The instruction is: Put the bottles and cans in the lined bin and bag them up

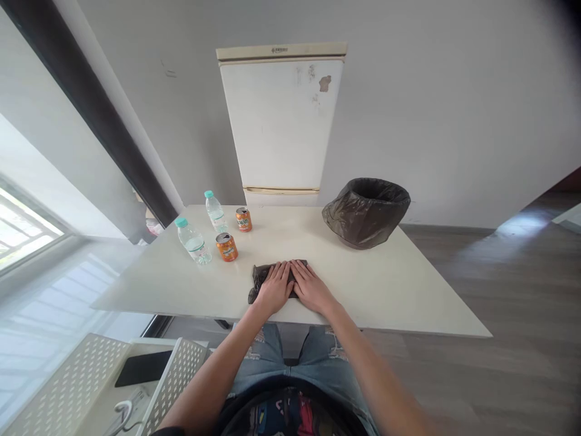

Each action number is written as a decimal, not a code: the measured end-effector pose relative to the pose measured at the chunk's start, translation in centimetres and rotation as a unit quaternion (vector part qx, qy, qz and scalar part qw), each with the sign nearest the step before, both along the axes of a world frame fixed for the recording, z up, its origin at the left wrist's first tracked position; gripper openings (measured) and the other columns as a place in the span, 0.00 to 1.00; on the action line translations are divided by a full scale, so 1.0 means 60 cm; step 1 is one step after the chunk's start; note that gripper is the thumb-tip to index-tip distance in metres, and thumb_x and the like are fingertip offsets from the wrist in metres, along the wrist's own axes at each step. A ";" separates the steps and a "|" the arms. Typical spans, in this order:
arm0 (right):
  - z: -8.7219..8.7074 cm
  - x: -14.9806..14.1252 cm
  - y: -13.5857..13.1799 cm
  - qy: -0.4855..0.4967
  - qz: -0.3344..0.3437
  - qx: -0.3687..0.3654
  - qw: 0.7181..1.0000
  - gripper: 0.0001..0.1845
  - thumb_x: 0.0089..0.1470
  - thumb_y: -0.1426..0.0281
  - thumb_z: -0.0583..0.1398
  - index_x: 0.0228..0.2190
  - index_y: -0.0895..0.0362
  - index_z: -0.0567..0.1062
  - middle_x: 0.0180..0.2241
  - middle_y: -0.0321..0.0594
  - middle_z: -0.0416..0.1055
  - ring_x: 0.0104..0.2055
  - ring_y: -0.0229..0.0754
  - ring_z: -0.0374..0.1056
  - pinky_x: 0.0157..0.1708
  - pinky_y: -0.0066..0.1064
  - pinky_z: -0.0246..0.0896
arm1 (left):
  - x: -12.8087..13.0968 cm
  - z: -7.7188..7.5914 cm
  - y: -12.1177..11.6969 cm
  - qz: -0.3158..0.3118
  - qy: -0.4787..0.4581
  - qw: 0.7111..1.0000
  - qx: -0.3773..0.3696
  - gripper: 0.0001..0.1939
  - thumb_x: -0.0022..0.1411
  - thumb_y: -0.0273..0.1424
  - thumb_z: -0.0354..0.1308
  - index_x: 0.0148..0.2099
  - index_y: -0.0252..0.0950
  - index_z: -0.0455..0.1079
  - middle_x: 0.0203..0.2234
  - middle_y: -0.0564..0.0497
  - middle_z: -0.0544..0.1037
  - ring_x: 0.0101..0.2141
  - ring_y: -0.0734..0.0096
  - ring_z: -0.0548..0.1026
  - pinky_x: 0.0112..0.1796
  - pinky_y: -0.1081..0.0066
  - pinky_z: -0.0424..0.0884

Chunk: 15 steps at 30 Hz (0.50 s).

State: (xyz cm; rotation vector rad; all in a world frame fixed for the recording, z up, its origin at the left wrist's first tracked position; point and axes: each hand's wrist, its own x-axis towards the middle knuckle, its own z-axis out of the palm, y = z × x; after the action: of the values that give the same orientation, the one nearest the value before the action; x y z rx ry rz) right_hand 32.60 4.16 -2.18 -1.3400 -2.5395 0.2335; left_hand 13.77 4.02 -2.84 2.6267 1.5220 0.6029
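While a white table (399, 290) stretches across in front of the person, a cream-white fridge (281, 121) stands behind its far edge, left of the table's middle. Below the table's near edge, on the left, sits a white perforated basket (181, 369) with a dark flat object (144, 368) in it. At the table's far right corner stands a container draped in dark plastic (358, 224), its mouth open upward. Two clear bottles with turquoise caps stand upright on the table's left part: one bottle (193, 243) about midway back, the other (215, 212) closer to the far edge. At the middle of the table's near edge, a black plastic bag (259, 277) lies flattened. The left hand (275, 287) and right hand (310, 288) are spread flat on it there, fingers nearly straight, thumbs out, neither gripping anything. Smaller still, two orange cans stand upright left of the table's middle, one can (227, 247) halfway back, the other (244, 220) near the far edge.
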 end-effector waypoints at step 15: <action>-0.009 -0.002 0.002 -0.042 -0.032 0.021 0.998 0.35 0.73 0.57 0.43 0.74 0.59 0.54 0.76 0.44 0.43 0.79 0.52 0.34 0.75 0.57 0.40 | -0.060 -0.008 -0.008 0.039 0.065 0.997 0.015 0.31 0.77 0.40 0.45 0.75 0.33 0.57 0.73 0.40 0.59 0.73 0.47 0.55 0.71 0.45 0.52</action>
State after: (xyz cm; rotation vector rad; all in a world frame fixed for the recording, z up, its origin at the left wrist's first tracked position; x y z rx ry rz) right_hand 32.49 4.25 -2.71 -1.4423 -2.5499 0.1133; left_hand 10.19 3.51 -3.33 2.6866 1.6706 0.4720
